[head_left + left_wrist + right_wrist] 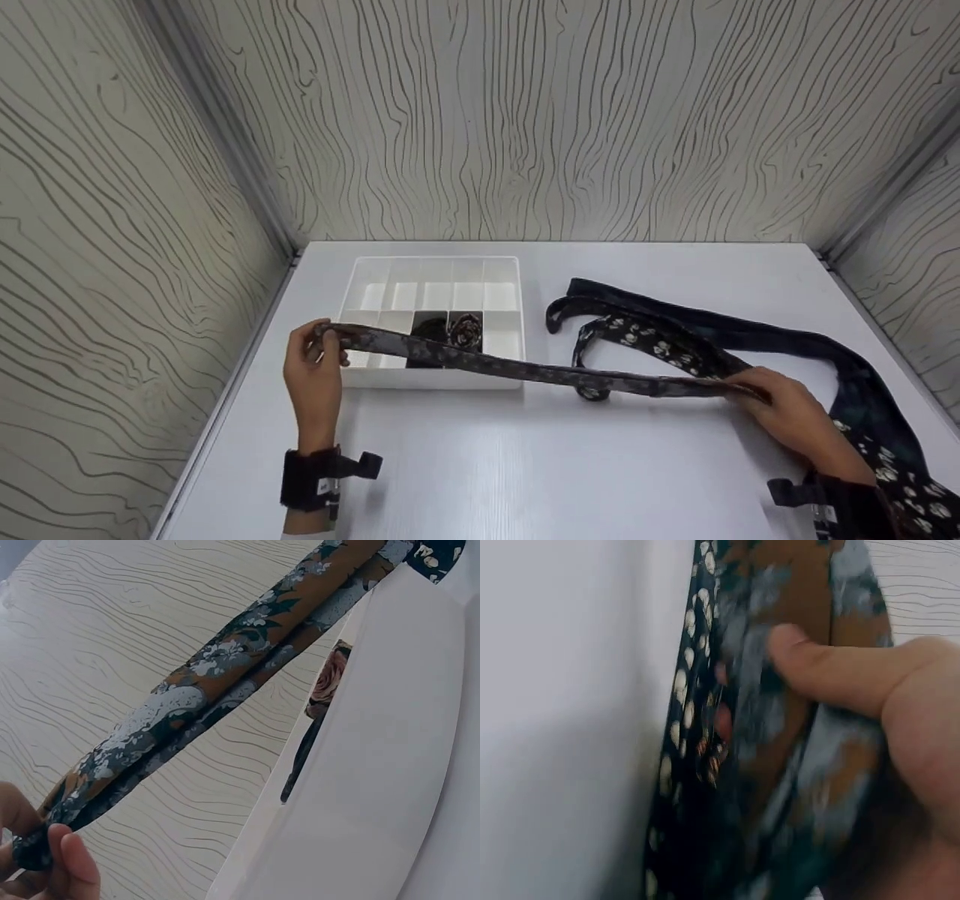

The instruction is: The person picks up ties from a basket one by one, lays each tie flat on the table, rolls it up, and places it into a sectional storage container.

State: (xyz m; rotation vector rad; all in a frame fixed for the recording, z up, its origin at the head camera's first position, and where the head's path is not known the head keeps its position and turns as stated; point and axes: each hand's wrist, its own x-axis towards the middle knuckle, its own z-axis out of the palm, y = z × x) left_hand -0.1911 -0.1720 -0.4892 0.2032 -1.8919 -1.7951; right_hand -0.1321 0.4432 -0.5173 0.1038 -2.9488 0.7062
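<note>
Right hand: my right hand (795, 416) grips the floral strip (240, 652), thumb laid over the upper face, fingers behind; the gap is closed down to the cloth.
Left hand: my left hand (312, 382) pinches the strip's other end between thumb and curled fingers.
Floral strip: spans between both hands, raised above the table (465, 465), lengthwise fold visible; not rolled.
White-patterned strip (660, 346): lies loose, passing beside and beyond my right hand, one end curled over; whether my right fingers touch it, I cannot tell.
Dark blue strip (866, 397): lies unrolled to the right of and beyond my right hand.
Tray (450, 380): stands to the right of and beyond my left hand, its front partly crossed by the floral strip.
Filled compartments: two adjoining in the near row; one holds a rose-patterned roll (466, 330), the one nearer my left hand a dark cloth (429, 330).
Bare compartments: the far row and the near-row end toward my right hand; those by my left hand are partly hidden.
Progress, judged: early to midway; two pieces stowed, three strips outside the tray, the held one being handled first.
</note>
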